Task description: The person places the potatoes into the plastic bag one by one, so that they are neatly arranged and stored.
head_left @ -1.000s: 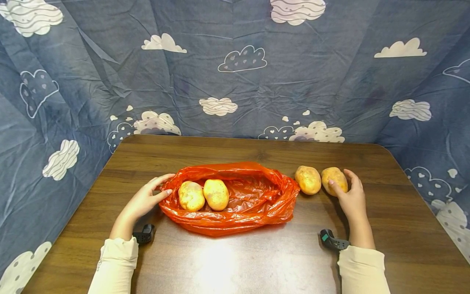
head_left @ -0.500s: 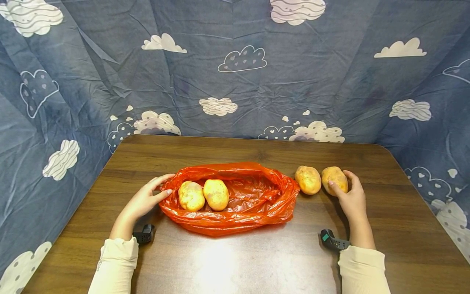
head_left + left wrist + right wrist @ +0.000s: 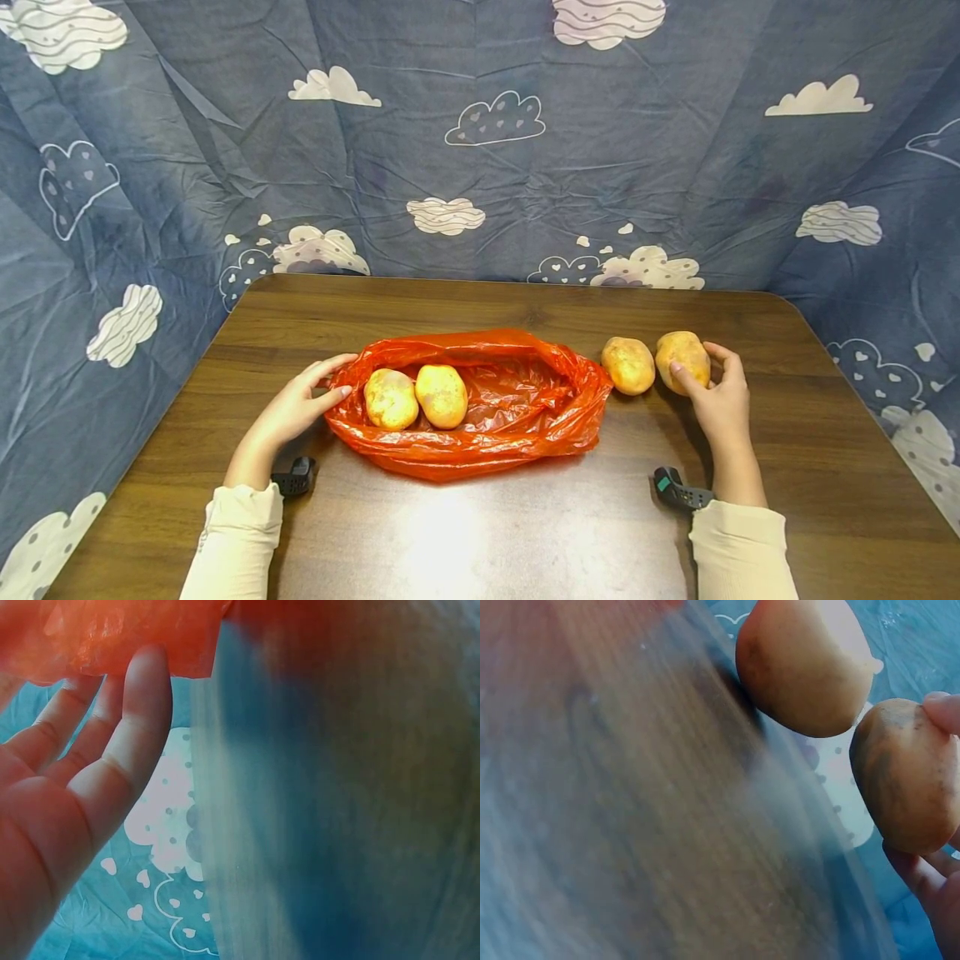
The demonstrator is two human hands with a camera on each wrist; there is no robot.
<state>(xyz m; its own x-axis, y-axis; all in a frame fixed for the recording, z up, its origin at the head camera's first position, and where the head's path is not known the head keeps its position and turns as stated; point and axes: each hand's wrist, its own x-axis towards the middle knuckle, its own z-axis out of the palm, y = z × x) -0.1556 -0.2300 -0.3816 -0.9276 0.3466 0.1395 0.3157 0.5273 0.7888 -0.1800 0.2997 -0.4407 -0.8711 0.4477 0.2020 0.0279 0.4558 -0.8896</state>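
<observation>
A red plastic bag (image 3: 510,446) lies on its side of the table with its mouth spread wide. Two potatoes, a left one (image 3: 391,400) and a right one (image 3: 441,397), sit inside its left half. My left hand (image 3: 296,408) holds the bag's left end, thumb on the rim; in the left wrist view the other fingers pass behind the red plastic (image 3: 120,637). On the right, my right hand (image 3: 722,400) grips a potato (image 3: 684,360) between thumb and fingers, seemingly just off the table. Close to its left rests another potato (image 3: 628,367), near the bag's right end.
The brown wooden table (image 3: 525,533) extends around the bag, with its far edge against a blue cloud-print cloth (image 3: 495,183). Black wrist devices are worn at the left wrist (image 3: 296,478) and right wrist (image 3: 681,490), below the hands.
My right hand's potato has risen slightly, its far end tipping up and away from the table. The left hand, the bag and the other potatoes stay where they were.
</observation>
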